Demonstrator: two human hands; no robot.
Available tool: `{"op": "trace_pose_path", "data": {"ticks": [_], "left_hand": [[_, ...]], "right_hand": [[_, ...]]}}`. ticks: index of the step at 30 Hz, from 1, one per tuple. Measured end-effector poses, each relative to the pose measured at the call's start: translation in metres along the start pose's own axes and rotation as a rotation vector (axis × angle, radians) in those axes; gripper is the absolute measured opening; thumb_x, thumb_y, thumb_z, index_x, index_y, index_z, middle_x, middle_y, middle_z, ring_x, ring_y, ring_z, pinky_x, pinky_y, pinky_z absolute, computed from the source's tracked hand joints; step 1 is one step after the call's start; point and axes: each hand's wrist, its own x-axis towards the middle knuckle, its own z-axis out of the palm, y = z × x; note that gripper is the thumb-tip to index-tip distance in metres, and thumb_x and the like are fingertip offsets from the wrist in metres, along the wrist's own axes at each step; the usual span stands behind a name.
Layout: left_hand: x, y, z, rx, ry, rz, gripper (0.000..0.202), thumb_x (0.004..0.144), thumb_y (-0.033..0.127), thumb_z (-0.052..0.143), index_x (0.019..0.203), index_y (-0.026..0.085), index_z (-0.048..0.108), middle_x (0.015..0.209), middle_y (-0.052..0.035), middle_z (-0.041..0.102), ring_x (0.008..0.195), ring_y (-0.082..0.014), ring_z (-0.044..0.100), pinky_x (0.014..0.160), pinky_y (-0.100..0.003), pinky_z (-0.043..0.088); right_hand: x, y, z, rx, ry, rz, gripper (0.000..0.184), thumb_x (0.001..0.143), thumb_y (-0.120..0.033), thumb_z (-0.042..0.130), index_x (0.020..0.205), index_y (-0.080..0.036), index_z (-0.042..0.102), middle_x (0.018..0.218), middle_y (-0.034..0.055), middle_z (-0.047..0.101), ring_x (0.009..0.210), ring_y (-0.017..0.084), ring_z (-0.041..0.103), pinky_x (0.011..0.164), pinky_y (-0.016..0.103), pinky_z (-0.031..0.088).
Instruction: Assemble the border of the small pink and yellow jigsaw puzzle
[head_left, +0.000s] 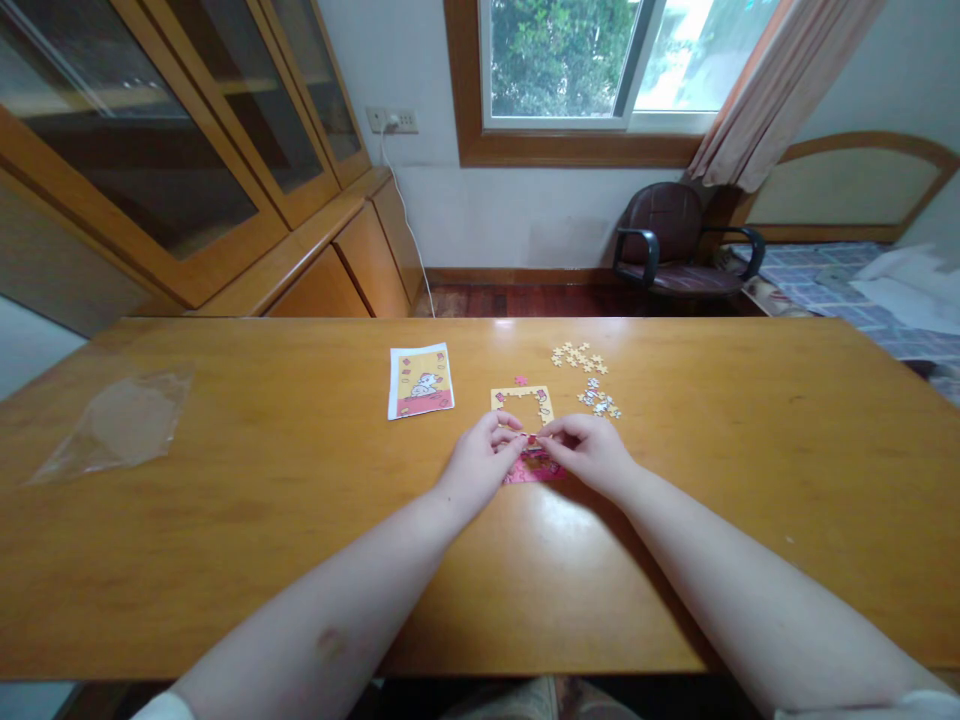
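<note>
My left hand and my right hand meet over the lower part of a jigsaw puzzle. Between their closed fingertips is a small reddish-pink puzzle piece, held just above the puzzle. The puzzle has a yellow border at its far side, joined pink pieces at its near side and a gap in the middle. My fingers hide part of it. A single pink piece lies just beyond its far edge.
A picture sheet lies left of the puzzle. Loose yellow pieces and whitish pieces form piles to the right. A clear plastic bag rests at the far left of the wooden table. Behind stands an armchair.
</note>
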Motion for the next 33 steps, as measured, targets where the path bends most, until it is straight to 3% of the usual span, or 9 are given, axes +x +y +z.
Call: {"op": "trace_pose_path", "data": {"ticks": [4,9,19,23,27,33], "left_hand": [[-0.002,0.001,-0.003,0.292,0.005,0.147,0.021,0.081,0.029,0.059,0.100,0.020,0.060,0.080,-0.0013,0.067,0.066,-0.0127,0.059,0.064,-0.025,0.045],[-0.007,0.009,-0.006,0.646,0.012,0.222,0.026,0.083,0.033,0.059,0.107,0.025,0.064,0.074,0.0005,0.066,0.061,-0.0139,0.056,0.063,-0.026,0.044],[-0.006,0.010,-0.007,0.634,0.031,0.253,0.022,0.082,0.032,0.061,0.102,0.023,0.067,0.086,-0.0004,0.070,0.062,-0.0122,0.056,0.066,-0.024,0.045],[-0.006,0.011,-0.007,0.627,0.039,0.240,0.020,0.082,0.032,0.062,0.099,0.023,0.068,0.086,-0.0003,0.070,0.062,-0.0124,0.055,0.064,-0.025,0.044],[-0.004,0.011,-0.008,0.576,0.035,0.201,0.020,0.081,0.031,0.062,0.098,0.023,0.068,0.077,0.0013,0.067,0.059,-0.0118,0.053,0.059,-0.024,0.041],[-0.001,0.010,-0.006,0.518,0.006,0.179,0.018,0.079,0.027,0.063,0.096,0.021,0.066,0.080,0.0021,0.068,0.060,-0.0106,0.053,0.061,-0.023,0.043]], "right_hand": [[0.003,0.003,0.000,0.159,-0.054,0.175,0.022,0.075,-0.037,0.064,0.072,-0.016,0.069,0.051,-0.0027,0.054,0.048,0.010,0.046,0.048,0.023,0.037],[0.004,0.007,0.002,0.338,-0.090,0.309,0.024,0.069,-0.039,0.068,0.069,-0.015,0.065,0.049,-0.0046,0.048,0.047,0.009,0.041,0.046,0.023,0.031],[0.005,0.008,0.003,0.430,-0.115,0.377,0.018,0.068,-0.032,0.068,0.068,-0.015,0.062,0.050,-0.0057,0.046,0.046,0.007,0.037,0.047,0.023,0.029],[0.005,0.005,0.001,0.355,-0.109,0.290,0.020,0.072,-0.035,0.065,0.076,-0.016,0.060,0.051,-0.0067,0.045,0.047,0.008,0.039,0.049,0.023,0.032],[0.000,0.001,-0.001,0.058,-0.056,0.083,0.026,0.076,-0.032,0.064,0.098,-0.017,0.062,0.055,-0.0068,0.050,0.049,0.009,0.045,0.052,0.023,0.036],[-0.004,-0.002,-0.002,-0.244,-0.096,-0.072,0.024,0.084,-0.037,0.058,0.101,-0.021,0.067,0.059,-0.0031,0.062,0.053,0.010,0.052,0.058,0.022,0.039]]}}
